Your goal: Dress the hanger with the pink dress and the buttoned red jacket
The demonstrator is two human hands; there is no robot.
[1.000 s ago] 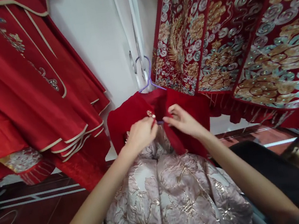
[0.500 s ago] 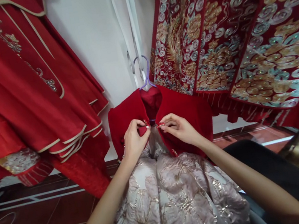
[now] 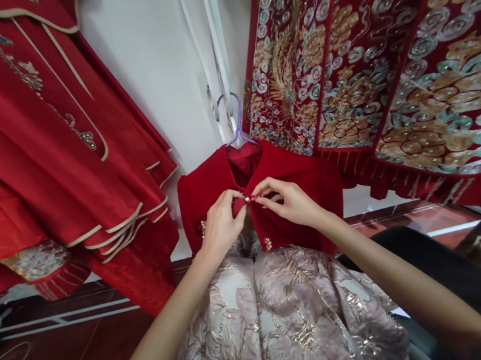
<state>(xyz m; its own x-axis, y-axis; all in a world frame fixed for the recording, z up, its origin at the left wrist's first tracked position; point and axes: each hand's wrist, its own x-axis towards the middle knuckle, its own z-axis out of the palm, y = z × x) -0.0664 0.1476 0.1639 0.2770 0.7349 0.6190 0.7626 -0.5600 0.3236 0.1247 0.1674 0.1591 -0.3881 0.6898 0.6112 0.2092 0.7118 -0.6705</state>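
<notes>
A short red jacket (image 3: 306,187) hangs in front of me on a purple hanger (image 3: 238,120). My left hand (image 3: 222,223) pinches one front edge of the jacket between thumb and forefinger, just below the neckline. Facing it, my right hand (image 3: 288,201) pinches the opposite front edge at the same height. The two edges meet between my fingertips, where a small pale button shows; whether it is fastened I cannot tell. Lower on the right front sits a jewelled button (image 3: 268,243). Beneath the jacket is a pale dress (image 3: 300,317) with metallic flower patterns.
Red garments with cream piping (image 3: 98,185) hang at the left. A heavily embroidered red skirt (image 3: 341,65) hangs at the right. White rails (image 3: 217,42) run up the wall behind the hanger. Dark red tiles (image 3: 67,356) cover the floor, with a black object (image 3: 440,269) at the right.
My hands have drawn closer together, bringing the jacket's two front edges from apart to touching. The jewelled button on the lower right front shows more plainly.
</notes>
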